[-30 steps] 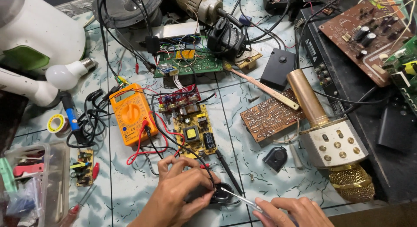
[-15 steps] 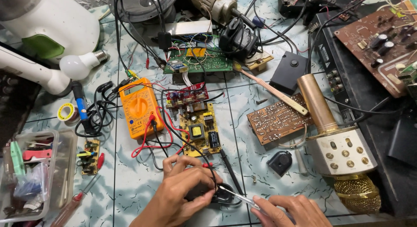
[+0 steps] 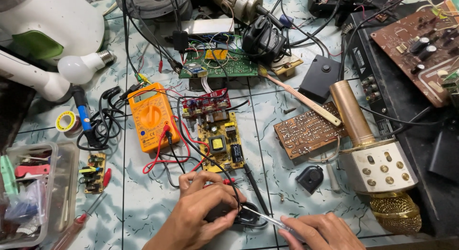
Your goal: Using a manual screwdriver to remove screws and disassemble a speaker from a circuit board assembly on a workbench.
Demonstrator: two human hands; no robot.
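Small black part [image 3: 248,217] on the tiled tabletop, mostly hidden, with a slim metal-tipped tool [image 3: 267,220] slanting onto it.

Orange multimeter [image 3: 152,117], white bulb [image 3: 82,67], gold microphone [image 3: 377,164] lie about.

black part [image 3: 248,216]: mostly under left hand [image 3: 201,209] | right hand [image 3: 325,231]: edge-cut

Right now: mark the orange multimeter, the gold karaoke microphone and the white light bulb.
orange multimeter [image 3: 152,117], head view, dial.
gold karaoke microphone [image 3: 377,166], head view, button panel.
white light bulb [image 3: 79,68], head view, glass globe.
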